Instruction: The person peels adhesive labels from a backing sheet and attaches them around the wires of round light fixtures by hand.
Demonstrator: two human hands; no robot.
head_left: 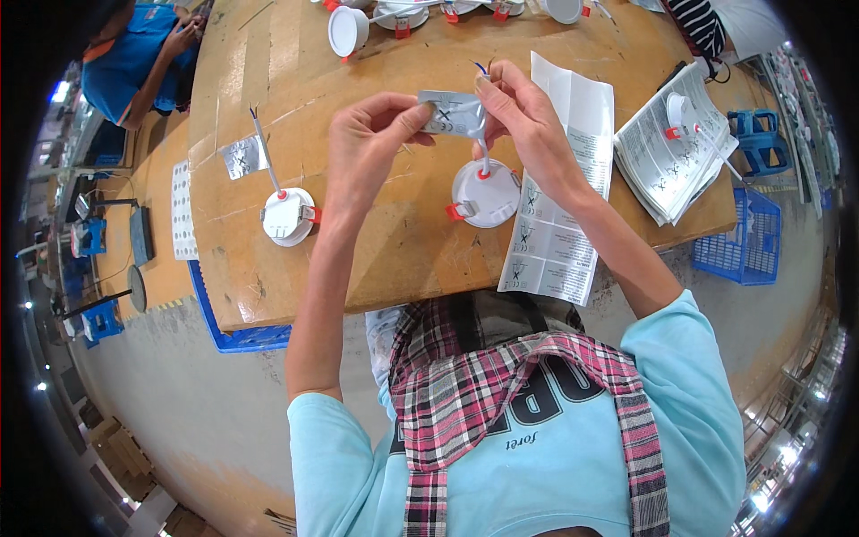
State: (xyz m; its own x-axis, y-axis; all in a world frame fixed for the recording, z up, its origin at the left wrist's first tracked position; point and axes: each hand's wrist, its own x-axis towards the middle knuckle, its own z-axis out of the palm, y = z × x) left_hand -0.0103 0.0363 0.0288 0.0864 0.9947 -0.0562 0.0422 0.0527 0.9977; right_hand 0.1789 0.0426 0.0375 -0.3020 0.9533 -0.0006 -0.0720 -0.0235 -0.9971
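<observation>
Inside the near table edge (385, 297), roomy gap between lamps (492, 192), label (450, 115) in left hand (369, 134), cable (486, 161) in right hand (528, 116)

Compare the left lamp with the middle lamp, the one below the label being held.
The middle lamp has its silver label pinched in the left grip; the left lamp's label is untouched. The middle lamp's cable runs up to the right grip; the left lamp's cable is free. Both are round and white with red clips.
</observation>
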